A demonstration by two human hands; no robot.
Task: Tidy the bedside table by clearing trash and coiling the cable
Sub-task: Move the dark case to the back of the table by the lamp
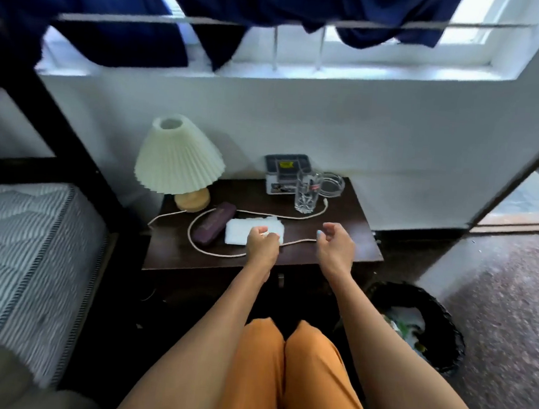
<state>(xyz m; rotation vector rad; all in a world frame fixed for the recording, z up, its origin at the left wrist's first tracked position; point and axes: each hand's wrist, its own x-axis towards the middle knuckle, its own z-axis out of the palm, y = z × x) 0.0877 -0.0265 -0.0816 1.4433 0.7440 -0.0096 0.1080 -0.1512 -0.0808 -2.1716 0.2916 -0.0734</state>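
Head view: your left hand (pixel 262 240) is pinching the white tissue (pixel 253 232) near the bedside table's (pixel 350 230) front edge, presumably to bin it; your right hand (pixel 336 243) is hovering loosely curled, holding nothing.

One lamp (pixel 180 161), one cable (pixel 216 253), one tissue (pixel 243 231), one purple case (pixel 214 224), one glass (pixel 308 191), one ashtray (pixel 332 185), one box (pixel 285 173), one bin (pixel 442 321).

A home bedroom: a mattress (pixel 26 249) on a dark frame, a bedside table (pixel 349 243) and pleated lamp (pixel 178 158).
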